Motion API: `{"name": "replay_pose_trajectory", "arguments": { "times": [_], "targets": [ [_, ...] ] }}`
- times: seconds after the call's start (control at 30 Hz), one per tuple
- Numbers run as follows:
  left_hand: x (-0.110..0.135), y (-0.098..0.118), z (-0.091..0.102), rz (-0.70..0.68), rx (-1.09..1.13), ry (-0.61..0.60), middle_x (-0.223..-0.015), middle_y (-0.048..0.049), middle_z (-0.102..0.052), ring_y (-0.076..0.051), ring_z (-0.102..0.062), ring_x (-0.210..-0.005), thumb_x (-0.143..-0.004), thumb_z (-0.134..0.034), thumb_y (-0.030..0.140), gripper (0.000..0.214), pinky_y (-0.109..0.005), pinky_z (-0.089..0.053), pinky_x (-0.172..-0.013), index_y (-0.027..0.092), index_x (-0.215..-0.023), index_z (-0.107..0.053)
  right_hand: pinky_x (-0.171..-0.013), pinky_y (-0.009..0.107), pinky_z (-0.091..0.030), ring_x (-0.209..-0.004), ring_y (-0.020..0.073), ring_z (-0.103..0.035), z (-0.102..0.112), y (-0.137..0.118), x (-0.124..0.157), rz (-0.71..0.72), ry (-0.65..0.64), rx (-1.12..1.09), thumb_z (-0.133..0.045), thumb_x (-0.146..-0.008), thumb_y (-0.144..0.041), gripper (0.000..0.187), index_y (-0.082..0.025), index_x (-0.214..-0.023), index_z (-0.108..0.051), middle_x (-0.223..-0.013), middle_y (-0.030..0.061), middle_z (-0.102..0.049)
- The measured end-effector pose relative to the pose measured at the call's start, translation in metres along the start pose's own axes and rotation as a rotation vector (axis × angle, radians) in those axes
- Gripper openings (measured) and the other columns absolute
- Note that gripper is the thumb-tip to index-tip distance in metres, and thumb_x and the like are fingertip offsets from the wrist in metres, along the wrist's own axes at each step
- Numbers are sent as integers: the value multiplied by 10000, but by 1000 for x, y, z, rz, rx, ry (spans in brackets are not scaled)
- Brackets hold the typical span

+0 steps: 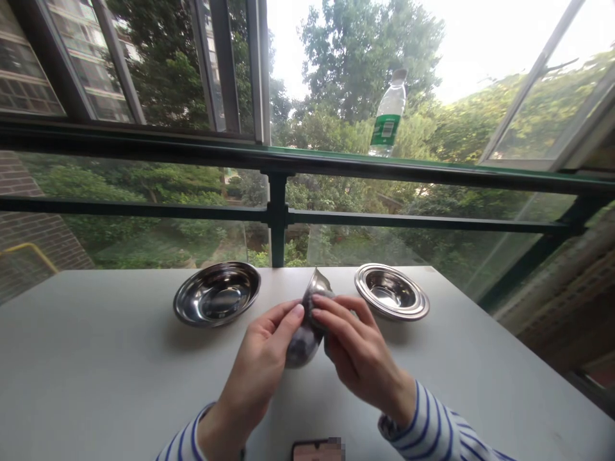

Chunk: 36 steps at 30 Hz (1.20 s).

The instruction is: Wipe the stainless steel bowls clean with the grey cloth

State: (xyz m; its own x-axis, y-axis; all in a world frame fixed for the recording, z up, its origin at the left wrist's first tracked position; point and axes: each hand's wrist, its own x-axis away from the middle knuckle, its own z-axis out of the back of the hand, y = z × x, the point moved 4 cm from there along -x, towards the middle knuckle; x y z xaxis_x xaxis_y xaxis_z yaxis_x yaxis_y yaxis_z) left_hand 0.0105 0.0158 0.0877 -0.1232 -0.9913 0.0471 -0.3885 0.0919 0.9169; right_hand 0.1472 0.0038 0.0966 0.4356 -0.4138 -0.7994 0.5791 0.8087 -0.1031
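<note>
Above the middle of the white table, my left hand point(264, 352) holds a shiny metal bowl point(302, 349) tilted on its side, thumb along its near edge. My right hand point(360, 346) is closed against the same bowl from the right, its fingertips pressed on the middle. Grey material shows around those fingers and toward a pointed tip at the top; blur and the fingers hide what it is. Behind the hands, a wide stainless steel bowl point(216, 296) stands to the left. A smaller, wide-rimmed steel bowl point(418, 312) stands to the right.
The white table point(96, 358) ends at a window with a dark green railing point(277, 218). A plastic bottle with a green label point(385, 128) stands on the ledge above the railing. Part of a phone point(314, 451) lies at the near edge of the view.
</note>
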Motion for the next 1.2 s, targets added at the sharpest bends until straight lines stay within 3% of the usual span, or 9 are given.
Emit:
{"name": "replay_pose_trajectory", "arguments": {
  "times": [0.1,0.3,0.47,0.67,0.87,1.07,1.2],
  "targets": [
    [0,0,0,-8,2,-9,-841,-44,-700,-125,-627,-722,-768,-632,302,276,-218,-485,-713,181,-1011,-683,-892,441,-455,-1110,245,-494,-2,-6,0,86,-56,-8,-445,-833,-74,420,-166,-1242,-453,-1253,112,-555],
    [1,-4,3,-7,-13,60,-772,-36,-690,-109,-616,-649,-772,-621,334,303,-188,-478,-623,167,-1019,-674,-868,438,-466,-1058,233,-504,0,-1,-1,-35,-12,1,-412,-842,-62,392,-178,-1211,-476,-1237,108,-564],
    [-1,-4,6,-12,33,89,-790,-43,-694,-116,-626,-670,-731,-666,337,325,-192,-485,-625,157,-1002,-684,-872,446,-461,-1085,255,-485,-7,-12,0,90,-125,-21,-462,-827,-76,380,-147,-1199,-487,-1254,105,-556],
    [-2,-2,6,-46,-82,49,-761,-39,-703,-114,-614,-651,-730,-669,356,307,-209,-491,-671,167,-968,-711,-872,412,-474,-1071,218,-497,3,13,-4,-118,40,-85,-407,-861,-66,385,-192,-1212,-503,-1238,106,-554],
    [-1,2,5,-97,-155,-9,-802,-34,-708,-136,-623,-731,-758,-643,330,250,-223,-480,-753,191,-951,-722,-872,436,-461,-1064,247,-497,6,-6,-6,72,-61,-16,-515,-821,-97,421,-190,-1231,-496,-1237,86,-572],
    [0,1,3,-76,-205,-32,-723,-35,-678,-130,-583,-651,-762,-627,359,270,-197,-468,-625,172,-931,-725,-822,408,-490,-995,215,-526,13,20,-6,-172,110,-51,-424,-861,-75,359,-213,-1173,-536,-1138,79,-620],
    [0,0,7,-92,-210,-13,-700,-17,-649,-120,-564,-639,-762,-627,352,244,-193,-462,-626,185,-911,-723,-847,439,-467,-1027,240,-498,9,4,-5,-36,15,-3,-479,-837,-91,366,-192,-1186,-523,-1204,81,-589]
  ]
}}
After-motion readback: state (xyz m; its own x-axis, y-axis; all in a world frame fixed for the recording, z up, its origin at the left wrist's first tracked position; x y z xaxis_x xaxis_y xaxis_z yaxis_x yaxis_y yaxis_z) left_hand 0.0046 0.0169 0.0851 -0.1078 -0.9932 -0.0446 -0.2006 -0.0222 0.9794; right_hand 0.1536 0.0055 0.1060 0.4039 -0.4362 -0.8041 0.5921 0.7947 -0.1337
